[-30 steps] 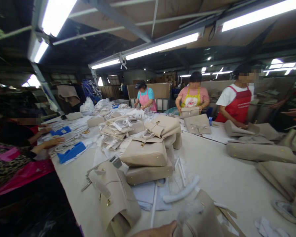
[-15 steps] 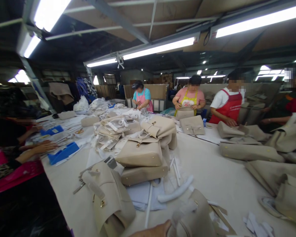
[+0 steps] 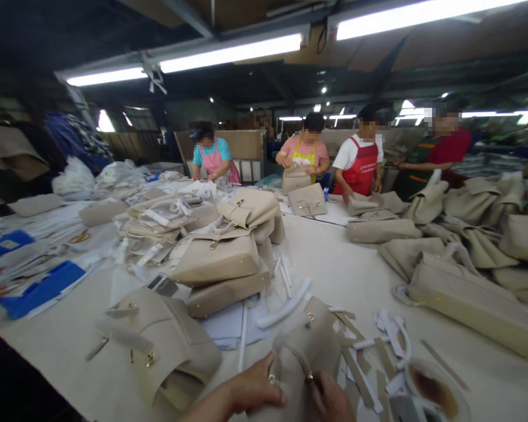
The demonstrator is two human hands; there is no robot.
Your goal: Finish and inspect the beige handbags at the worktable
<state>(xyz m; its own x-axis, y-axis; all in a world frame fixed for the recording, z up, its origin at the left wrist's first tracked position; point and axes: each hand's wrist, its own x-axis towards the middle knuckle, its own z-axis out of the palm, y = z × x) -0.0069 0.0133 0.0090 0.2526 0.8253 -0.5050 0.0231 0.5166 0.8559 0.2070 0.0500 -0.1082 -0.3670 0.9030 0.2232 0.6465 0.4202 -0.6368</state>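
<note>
At the lower edge of a pale counter (image 3: pixel 321 258), one beige handbag (image 3: pixel 325 337) is held. Its left side is gripped by the left hand (image 3: pixel 253 384); the handle's (image 3: pixel 298 356) right end is touched by the right hand (image 3: pixel 334 398), though whether its fingers are pinched cannot be made out. The bag is probably light, soft and easily creased, best held by the handle's base. Beyond, four people (image 3: pixel 358 167) are seen; leftward, two large blue holders (image 3: pixel 48 287).

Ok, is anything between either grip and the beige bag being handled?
Nothing visible: the left grip and right grip both touch the beige bag. The loose strips lie to its right, not in between.
</note>
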